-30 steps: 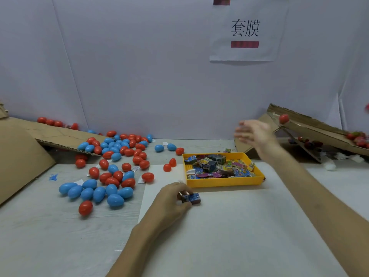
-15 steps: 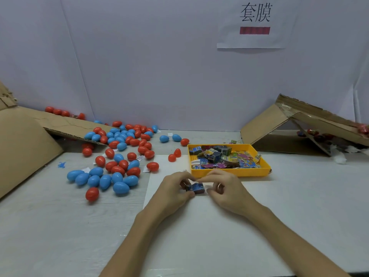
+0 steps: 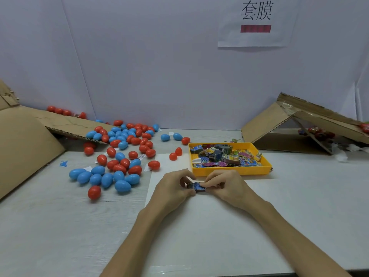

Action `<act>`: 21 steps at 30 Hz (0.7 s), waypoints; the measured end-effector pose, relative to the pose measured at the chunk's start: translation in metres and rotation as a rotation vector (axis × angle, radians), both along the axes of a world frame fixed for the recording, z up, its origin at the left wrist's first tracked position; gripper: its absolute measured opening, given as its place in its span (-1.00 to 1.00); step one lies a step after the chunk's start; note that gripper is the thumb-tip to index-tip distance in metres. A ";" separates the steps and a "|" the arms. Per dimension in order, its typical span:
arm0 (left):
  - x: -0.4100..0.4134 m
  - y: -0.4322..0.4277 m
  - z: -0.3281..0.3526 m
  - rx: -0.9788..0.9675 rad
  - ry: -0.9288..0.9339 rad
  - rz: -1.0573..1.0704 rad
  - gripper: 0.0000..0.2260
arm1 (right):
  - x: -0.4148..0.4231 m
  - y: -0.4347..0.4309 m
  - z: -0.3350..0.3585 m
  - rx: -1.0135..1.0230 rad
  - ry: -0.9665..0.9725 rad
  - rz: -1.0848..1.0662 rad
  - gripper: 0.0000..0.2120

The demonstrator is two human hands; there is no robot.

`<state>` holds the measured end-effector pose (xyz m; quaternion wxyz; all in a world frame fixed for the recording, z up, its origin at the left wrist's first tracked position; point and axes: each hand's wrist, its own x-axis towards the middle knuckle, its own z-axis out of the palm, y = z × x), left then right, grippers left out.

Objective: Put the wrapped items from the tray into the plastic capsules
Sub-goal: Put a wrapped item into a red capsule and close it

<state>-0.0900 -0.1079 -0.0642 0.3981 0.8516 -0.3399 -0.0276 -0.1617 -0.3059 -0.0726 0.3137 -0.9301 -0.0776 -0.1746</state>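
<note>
A small blue wrapped item (image 3: 196, 186) sits low over the white sheet, just in front of the yellow tray (image 3: 229, 171). My left hand (image 3: 173, 189) pinches its left end and my right hand (image 3: 225, 185) pinches its right end. The tray holds several more colourful wrapped items (image 3: 223, 156). Red and blue egg-shaped plastic capsules (image 3: 119, 156) lie scattered on the table to the left, all closed as far as I can see.
A cardboard ramp (image 3: 26, 144) leans at the far left, with red capsules along the wall behind it. A folded cardboard shelter (image 3: 295, 124) stands at the back right with red items under and on it. A paper sign (image 3: 256, 21) hangs on the wall.
My right hand came down from the air near the right cardboard and joined my left hand on the blue wrapped item. The view tilted slightly downward.
</note>
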 end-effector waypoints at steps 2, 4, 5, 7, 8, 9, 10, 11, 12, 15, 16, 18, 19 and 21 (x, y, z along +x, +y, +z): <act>-0.001 0.000 0.001 0.000 0.009 0.007 -0.73 | 0.001 -0.001 0.000 0.015 0.001 -0.008 -0.83; -0.001 0.000 0.001 0.005 0.013 0.012 -0.73 | 0.001 -0.001 0.001 0.030 -0.003 -0.009 -0.84; -0.001 0.000 0.001 0.010 0.011 0.014 -0.73 | 0.001 -0.001 0.001 0.039 -0.004 -0.009 -0.84; -0.001 0.000 0.002 0.024 0.007 0.019 -0.73 | 0.000 -0.001 0.002 0.061 -0.001 -0.012 -0.84; -0.001 0.000 0.002 0.033 0.004 0.020 -0.73 | 0.000 -0.001 0.003 0.071 0.003 -0.015 -0.83; -0.002 0.000 0.002 0.042 0.000 0.022 -0.73 | 0.000 -0.001 0.004 0.078 0.008 -0.017 -0.83; -0.002 0.000 0.002 0.050 -0.004 0.023 -0.73 | -0.001 -0.001 0.004 0.086 0.015 -0.016 -0.82; -0.002 0.000 0.002 0.056 -0.009 0.022 -0.72 | -0.001 -0.002 0.005 0.095 0.024 -0.014 -0.82; -0.003 0.000 0.003 0.059 -0.013 0.021 -0.72 | -0.002 -0.003 0.006 0.104 0.032 -0.014 -0.82; -0.004 -0.001 0.002 0.081 -0.025 0.022 -0.72 | -0.004 -0.003 0.009 0.126 0.066 -0.019 -0.82; -0.004 -0.001 0.002 0.088 -0.030 0.023 -0.72 | -0.004 -0.003 0.010 0.130 0.079 -0.021 -0.83; -0.003 -0.001 0.001 0.095 -0.037 0.027 -0.72 | -0.005 -0.008 0.013 0.114 0.114 -0.039 -0.83; -0.003 -0.001 0.001 0.095 -0.038 0.029 -0.72 | -0.007 -0.012 0.015 0.095 0.132 -0.060 -0.83; -0.002 0.000 0.001 0.088 -0.029 0.034 -0.72 | -0.013 -0.026 0.019 0.122 0.146 -0.119 -0.79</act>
